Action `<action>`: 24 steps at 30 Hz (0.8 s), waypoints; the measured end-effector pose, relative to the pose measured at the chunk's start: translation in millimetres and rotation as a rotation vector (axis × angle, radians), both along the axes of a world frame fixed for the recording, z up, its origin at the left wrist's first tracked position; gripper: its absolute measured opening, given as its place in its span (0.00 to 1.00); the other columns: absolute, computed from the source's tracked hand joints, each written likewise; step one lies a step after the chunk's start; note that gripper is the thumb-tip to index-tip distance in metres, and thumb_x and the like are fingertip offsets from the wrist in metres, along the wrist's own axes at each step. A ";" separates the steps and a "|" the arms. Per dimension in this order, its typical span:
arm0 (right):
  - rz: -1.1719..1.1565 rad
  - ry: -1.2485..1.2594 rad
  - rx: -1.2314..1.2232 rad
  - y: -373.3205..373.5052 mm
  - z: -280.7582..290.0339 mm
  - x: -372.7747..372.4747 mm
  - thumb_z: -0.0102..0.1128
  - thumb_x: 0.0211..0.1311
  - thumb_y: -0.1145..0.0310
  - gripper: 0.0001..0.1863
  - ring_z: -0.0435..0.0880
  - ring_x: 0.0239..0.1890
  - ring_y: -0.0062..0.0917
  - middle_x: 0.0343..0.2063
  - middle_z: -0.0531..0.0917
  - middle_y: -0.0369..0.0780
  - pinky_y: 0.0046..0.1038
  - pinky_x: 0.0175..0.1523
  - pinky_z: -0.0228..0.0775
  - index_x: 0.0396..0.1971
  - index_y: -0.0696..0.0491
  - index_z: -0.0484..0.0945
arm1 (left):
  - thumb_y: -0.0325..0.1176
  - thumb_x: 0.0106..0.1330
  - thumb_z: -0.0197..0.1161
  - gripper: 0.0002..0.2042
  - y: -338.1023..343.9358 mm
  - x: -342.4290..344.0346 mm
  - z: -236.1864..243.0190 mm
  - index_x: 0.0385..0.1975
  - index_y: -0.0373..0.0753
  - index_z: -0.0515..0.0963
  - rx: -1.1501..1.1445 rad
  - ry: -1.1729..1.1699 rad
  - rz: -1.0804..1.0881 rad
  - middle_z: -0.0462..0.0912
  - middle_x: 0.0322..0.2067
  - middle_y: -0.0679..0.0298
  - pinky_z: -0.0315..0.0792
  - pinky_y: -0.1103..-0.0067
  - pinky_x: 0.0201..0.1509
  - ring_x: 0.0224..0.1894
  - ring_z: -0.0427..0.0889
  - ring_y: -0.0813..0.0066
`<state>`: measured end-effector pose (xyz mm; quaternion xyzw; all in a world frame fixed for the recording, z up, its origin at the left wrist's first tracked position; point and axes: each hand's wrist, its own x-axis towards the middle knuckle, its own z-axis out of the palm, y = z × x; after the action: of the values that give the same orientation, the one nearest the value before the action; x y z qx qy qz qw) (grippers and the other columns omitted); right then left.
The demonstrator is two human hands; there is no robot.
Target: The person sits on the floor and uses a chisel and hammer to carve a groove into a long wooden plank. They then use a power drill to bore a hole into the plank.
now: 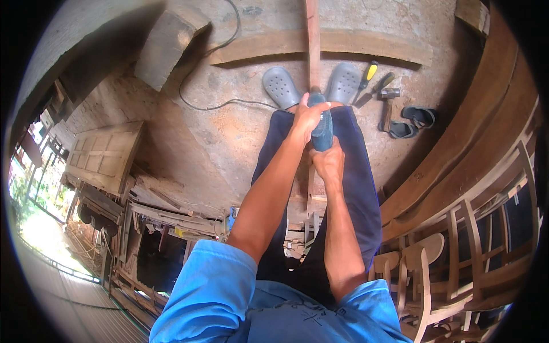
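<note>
Both my hands are closed around a long teal corded power tool (pixel 323 128), whose exact kind I cannot make out. My left hand (pixel 307 119) wraps its front part, with the thumb and fingers on either side. Behind it, my right hand (pixel 329 159) grips the rear end. A long narrow strip of wood (pixel 313 40) runs away from me under the tool, between my feet in grey clogs (pixel 278 86). The strip crosses over a thick wooden plank (pixel 366 47). The tool's working end is largely hidden by my hands and its body.
A black cord (pixel 200 107) snakes over the floor at the left. Right of my feet lie a yellow-and-black handled tool (pixel 371 72), a hammer (pixel 390 93) and dark flip-flops (pixel 420 117). Large curved boards (pixel 457 154) and wooden chair frames (pixel 423 263) stand at the right. A block (pixel 170 46) sits at the far left.
</note>
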<state>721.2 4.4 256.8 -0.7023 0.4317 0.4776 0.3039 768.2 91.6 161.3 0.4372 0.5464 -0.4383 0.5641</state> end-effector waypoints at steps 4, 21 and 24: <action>0.008 -0.006 0.021 -1.5 3.0 -1.9 0.70 0.53 0.63 0.27 0.86 0.49 0.55 0.43 0.87 0.57 0.45 0.54 0.77 0.53 0.57 0.78 | 0.34 0.60 0.73 0.51 -0.3 -2.2 3.7 0.79 0.33 0.45 0.009 -0.045 -0.036 0.79 0.56 0.48 0.79 0.69 0.52 0.50 0.83 0.65; -0.148 -0.041 0.030 4.7 90.9 -7.2 0.67 0.53 0.70 0.25 0.88 0.47 0.49 0.41 0.87 0.55 0.40 0.51 0.78 0.53 0.58 0.77 | 0.38 0.61 0.73 0.49 -1.2 1.4 99.2 0.78 0.33 0.49 0.027 -0.083 -0.171 0.76 0.60 0.46 0.75 0.70 0.60 0.57 0.81 0.61; -0.129 -0.082 0.023 5.6 82.1 -9.3 0.68 0.53 0.69 0.26 0.88 0.48 0.49 0.41 0.87 0.55 0.40 0.52 0.77 0.53 0.58 0.77 | 0.38 0.61 0.72 0.49 -0.2 2.1 90.7 0.78 0.33 0.49 0.030 -0.086 -0.187 0.77 0.60 0.45 0.76 0.70 0.59 0.56 0.81 0.61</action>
<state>711.8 10.1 338.9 -0.6885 0.4576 0.4328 0.3596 770.4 91.4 252.0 0.5132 0.4849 -0.4618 0.5369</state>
